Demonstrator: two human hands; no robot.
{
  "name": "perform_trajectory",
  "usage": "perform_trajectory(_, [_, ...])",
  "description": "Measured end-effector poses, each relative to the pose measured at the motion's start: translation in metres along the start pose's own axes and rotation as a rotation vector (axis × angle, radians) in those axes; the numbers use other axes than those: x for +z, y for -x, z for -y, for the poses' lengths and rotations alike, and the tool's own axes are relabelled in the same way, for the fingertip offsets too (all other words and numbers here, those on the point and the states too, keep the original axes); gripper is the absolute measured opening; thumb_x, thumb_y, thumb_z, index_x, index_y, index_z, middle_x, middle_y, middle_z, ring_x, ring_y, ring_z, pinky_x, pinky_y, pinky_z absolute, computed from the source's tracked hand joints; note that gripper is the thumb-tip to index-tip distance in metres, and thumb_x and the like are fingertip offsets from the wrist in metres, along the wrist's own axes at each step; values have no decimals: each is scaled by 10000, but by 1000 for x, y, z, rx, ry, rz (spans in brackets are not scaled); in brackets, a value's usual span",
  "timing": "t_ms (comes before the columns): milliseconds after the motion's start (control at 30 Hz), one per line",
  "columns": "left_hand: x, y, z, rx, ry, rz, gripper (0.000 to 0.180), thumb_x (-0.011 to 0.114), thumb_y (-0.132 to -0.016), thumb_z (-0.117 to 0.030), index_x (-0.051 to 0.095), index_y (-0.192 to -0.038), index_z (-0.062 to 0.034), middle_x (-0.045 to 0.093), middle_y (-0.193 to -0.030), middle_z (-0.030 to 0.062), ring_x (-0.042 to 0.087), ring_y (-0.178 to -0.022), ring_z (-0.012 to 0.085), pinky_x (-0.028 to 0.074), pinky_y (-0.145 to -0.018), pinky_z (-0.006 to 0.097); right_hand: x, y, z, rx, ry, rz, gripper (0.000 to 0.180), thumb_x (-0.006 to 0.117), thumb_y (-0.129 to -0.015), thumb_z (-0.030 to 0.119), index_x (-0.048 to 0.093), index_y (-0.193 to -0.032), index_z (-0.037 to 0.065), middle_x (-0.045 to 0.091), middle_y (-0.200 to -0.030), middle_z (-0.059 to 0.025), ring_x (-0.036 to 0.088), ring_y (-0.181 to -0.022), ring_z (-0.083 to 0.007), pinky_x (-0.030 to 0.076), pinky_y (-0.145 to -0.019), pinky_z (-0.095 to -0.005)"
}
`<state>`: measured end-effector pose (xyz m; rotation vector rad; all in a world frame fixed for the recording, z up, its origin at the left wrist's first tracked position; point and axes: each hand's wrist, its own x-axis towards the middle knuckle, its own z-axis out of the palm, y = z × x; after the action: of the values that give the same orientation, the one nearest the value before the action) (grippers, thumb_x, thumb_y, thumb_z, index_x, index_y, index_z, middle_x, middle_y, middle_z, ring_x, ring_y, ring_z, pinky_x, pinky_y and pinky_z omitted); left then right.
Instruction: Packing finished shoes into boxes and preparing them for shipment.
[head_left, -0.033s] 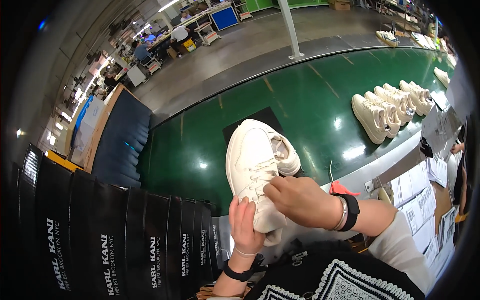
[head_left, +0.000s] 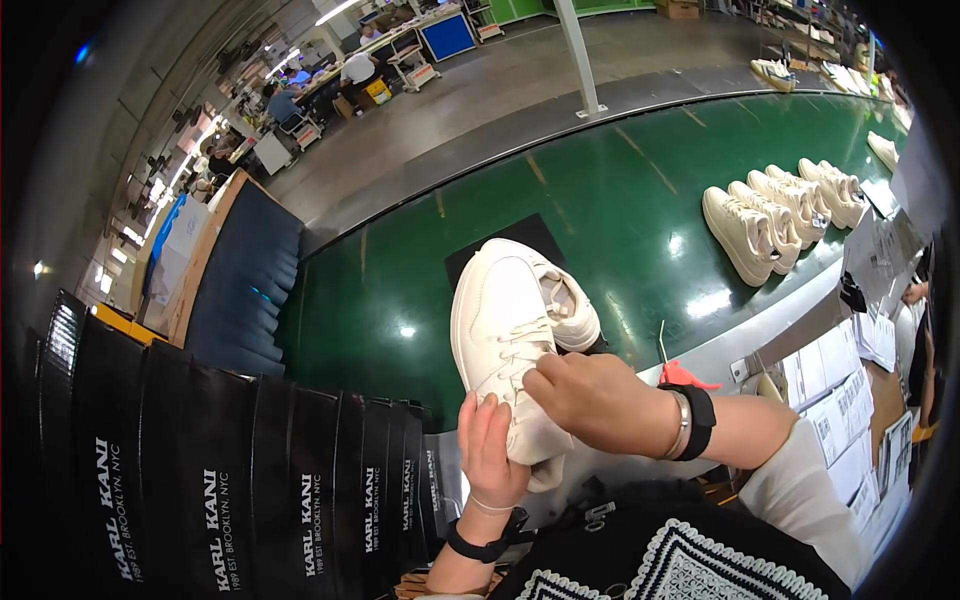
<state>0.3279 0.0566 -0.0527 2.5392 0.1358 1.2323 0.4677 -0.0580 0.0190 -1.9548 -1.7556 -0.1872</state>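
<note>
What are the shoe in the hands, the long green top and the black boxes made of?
Shoe: maybe leather or imitation leather, smooth and mostly matte, with stitched seams. Green top: perhaps plastic or rubber, glossy, since light reflects in it. Black boxes: probably cardboard, shiny, with flat panels.

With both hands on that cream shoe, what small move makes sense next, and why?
Perhaps a gentle pull on the laces with the right hand: its fingers appear to pinch there, while the left hand rests against the side of the shoe, seemingly steadying it.

Two hands (head_left: pixel 602 398), two nearest shoes (head_left: pixel 500 300)
</note>
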Motion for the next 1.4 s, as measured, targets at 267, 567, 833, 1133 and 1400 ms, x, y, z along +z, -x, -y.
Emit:
perform_trajectory(267, [-1, 0, -3, -117, -6, -26, 385, 593, -735, -13, 523, -1105, 68, 531, -1123, 218, 491, -1060, 439, 405, -911, 482, 15, 2, -10, -38, -101, -96, 161, 592, -687, 84, 494, -810, 51, 525, -786, -72, 574, -614, -209, 477, -518, -326])
perform_trajectory(567, [-2, -4, 0, -130, -13, -130, 431, 645, -756, -83, 466, -1115, 75, 494, -1141, 243, 481, -1069, 438, 395, -927, 475, 16, -1, -23, 303, -690, -536, 182, 591, -794, 65, 574, -974, 41, 611, -794, -117, 600, -663, -224, 466, -571, -288])
perform_trajectory(833, [8, -6, 38, -187, -48, -180, 401, 503, -763, 24, 471, -1161, 64, 490, -1178, 226, 474, -1110, 364, 365, -963, 411, 55, 63, -48, 698, -633, -204, 143, 589, -784, 96, 599, -904, 19, 603, -778, -121, 595, -658, -235, 465, -604, -307])
perform_trajectory(1133, [79, -2, 134, -709, 128, -347, 492, 437, -682, 81, 465, -1173, 47, 461, -1193, 217, 455, -1114, 348, 337, -984, 383, 99, 83, -72, 598, -530, -2, 170, 590, -764, 137, 617, -886, 21, 628, -855, -143, 612, -801, -300, 492, -712, -363])
perform_trajectory(1400, [106, -15, 184, -801, 185, -102, 462, 464, -670, 39, 491, -1132, 30, 494, -1161, 200, 491, -1084, 326, 367, -961, 350, 195, 73, -80, 424, -490, 460, 539, 595, -737, 266, 461, -1203, 30, 564, -1065, -189, 545, -1001, -330, 445, -851, -395])
